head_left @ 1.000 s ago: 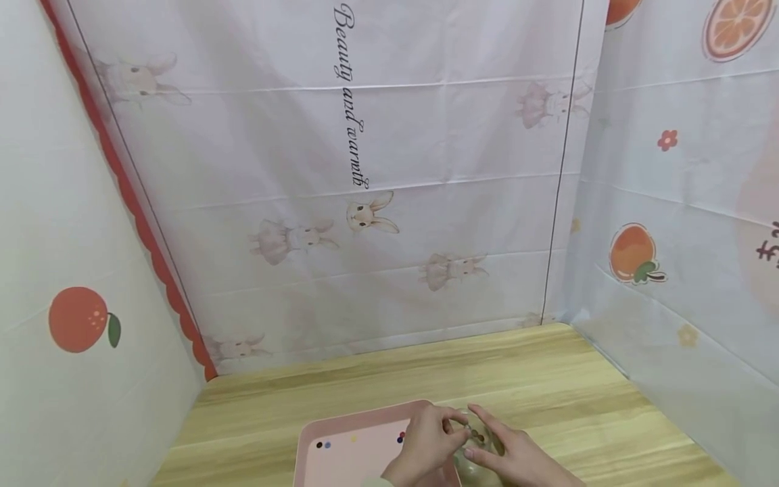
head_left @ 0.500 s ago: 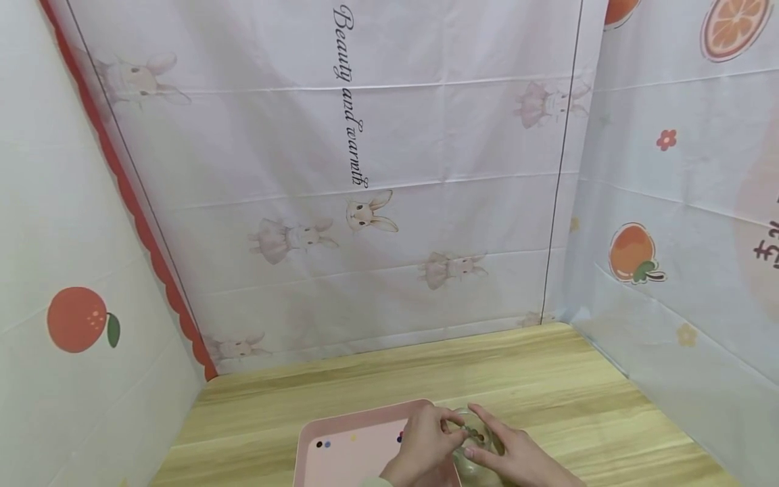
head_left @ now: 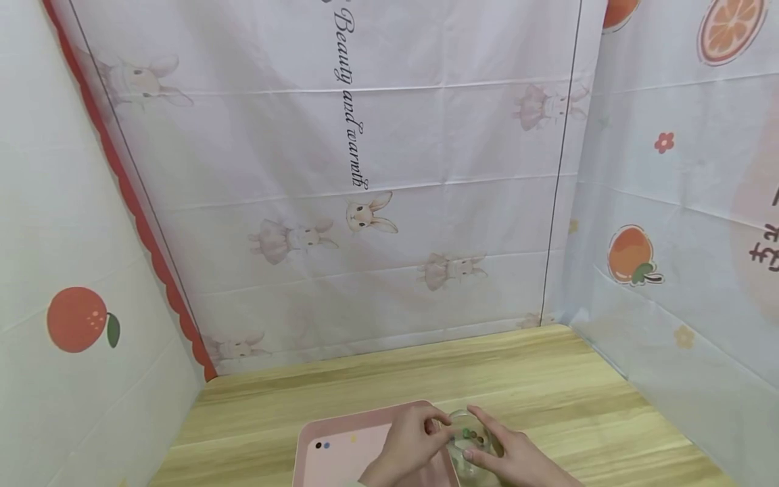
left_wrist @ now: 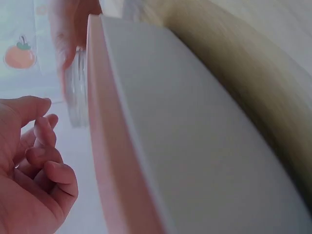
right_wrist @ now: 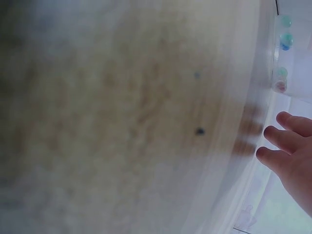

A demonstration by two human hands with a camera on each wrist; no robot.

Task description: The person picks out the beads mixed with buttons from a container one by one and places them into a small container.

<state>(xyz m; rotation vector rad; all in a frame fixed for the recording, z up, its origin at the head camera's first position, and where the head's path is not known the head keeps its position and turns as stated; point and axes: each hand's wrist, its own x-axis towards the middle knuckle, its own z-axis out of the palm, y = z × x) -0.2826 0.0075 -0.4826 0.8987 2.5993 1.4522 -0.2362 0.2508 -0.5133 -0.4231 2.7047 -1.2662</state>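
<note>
A clear glass jar (head_left: pixel 464 467) stands against the right side of the pink tray (head_left: pixel 359 427). Inside it lie a green bead (head_left: pixel 466 433) and several brownish beads (head_left: pixel 477 438). My right hand (head_left: pixel 517 456) grips the jar, thumb at the near side and fingers round the far side. In the right wrist view, its fingers (right_wrist: pixel 285 141) lie along the glass. Over the tray's right rim, my left hand (head_left: pixel 410 439) hovers beside the jar's mouth. The left wrist view shows that hand's fingers (left_wrist: pixel 61 180) loosely bent, thumb apart from them, holding nothing.
A black bead (head_left: pixel 318 446), a blue bead (head_left: pixel 326 446) and a yellow bead (head_left: pixel 353 439) lie near the tray's far left corner. Wood-grain table (head_left: pixel 377 379) surrounds the tray and jar. Printed curtains (head_left: pixel 377 284) close in the back and both sides.
My left hand has drawn back left from over the jar, and the green bead shows in the jar. It now covers the red and dark blue beads in the tray. The right hand stays put.
</note>
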